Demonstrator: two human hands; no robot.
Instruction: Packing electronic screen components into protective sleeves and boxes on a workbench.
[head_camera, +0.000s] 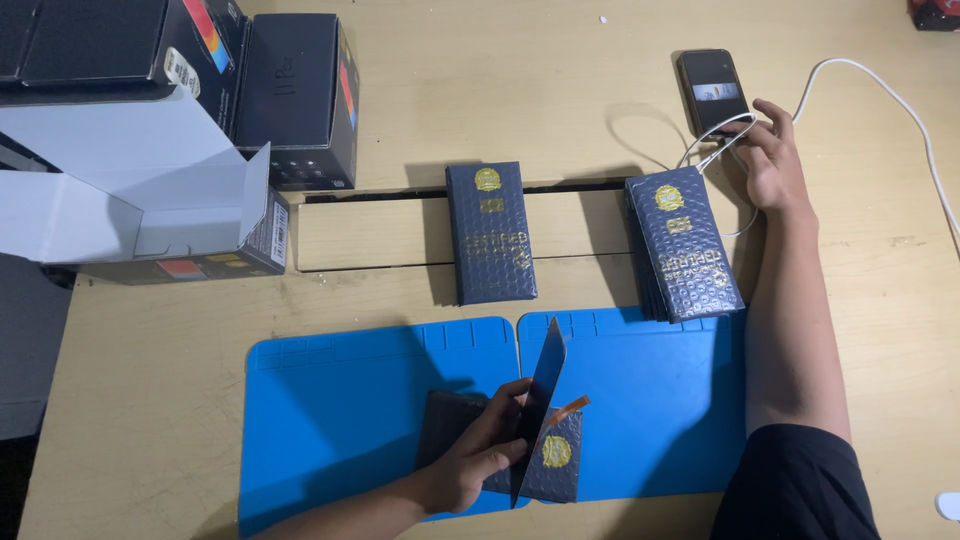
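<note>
1. On the smooth blue rubber mat (330, 420), our left hand (478, 455) gripped a thin, dark, flat glass panel (545, 395) standing on edge beside a bubble-textured navy pouch (553, 455) with a gold seal.
2. Farther out on the pale wooden table (500, 90), our right hand (770, 160) lay loosely curled, fingertips touching the white cable (870, 85) by a black phone (712, 90).
3. Between them sat a single pouch (490, 232) and a stack of pouches (685, 245); matte black boxes (295, 95) stood at far left.
</note>
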